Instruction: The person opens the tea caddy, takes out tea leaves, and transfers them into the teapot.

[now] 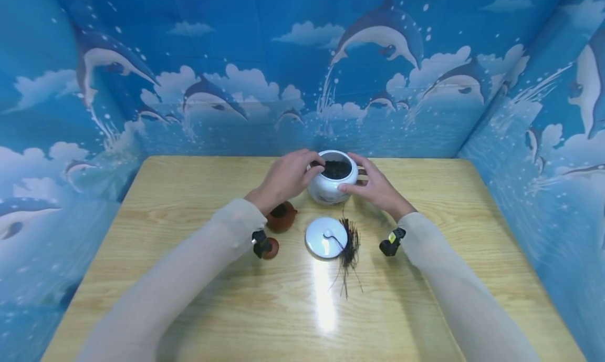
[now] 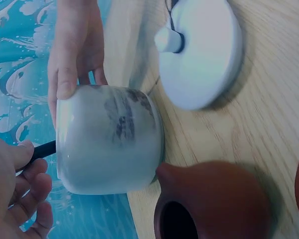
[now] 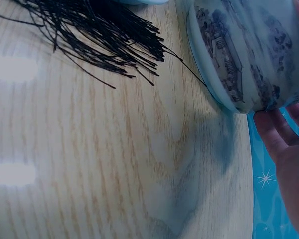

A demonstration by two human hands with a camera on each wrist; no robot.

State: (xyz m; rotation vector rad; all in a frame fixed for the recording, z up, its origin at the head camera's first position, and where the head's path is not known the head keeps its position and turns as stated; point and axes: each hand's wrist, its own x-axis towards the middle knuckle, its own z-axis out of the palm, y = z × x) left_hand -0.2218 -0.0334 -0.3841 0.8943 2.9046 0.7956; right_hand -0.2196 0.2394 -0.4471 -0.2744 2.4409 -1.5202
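A white porcelain jar (image 1: pixel 326 193) with a dark painted landscape stands near the table's back edge, with dark leafy contents (image 1: pixel 336 169) inside. At its left rim my left hand (image 1: pixel 292 175) pinches a slim black stick (image 2: pixel 44 149) between thumb and fingers; the stick's far end is hidden inside the jar. My right hand (image 1: pixel 375 187) grips the jar from the right, thumb at the front of the rim and fingers around the side. The jar's white lid (image 1: pixel 317 241), with a knob and a cord looped on it, lies in front.
A brown clay teapot (image 1: pixel 281 221) stands by my left wrist, its small clay lid (image 1: pixel 271 248) just in front and partly covered by the wrist camera. A black tassel (image 1: pixel 350 246) spreads over the wooden table (image 1: pixel 227 309) beside the white lid. Printed dolphin cloth walls border the table.
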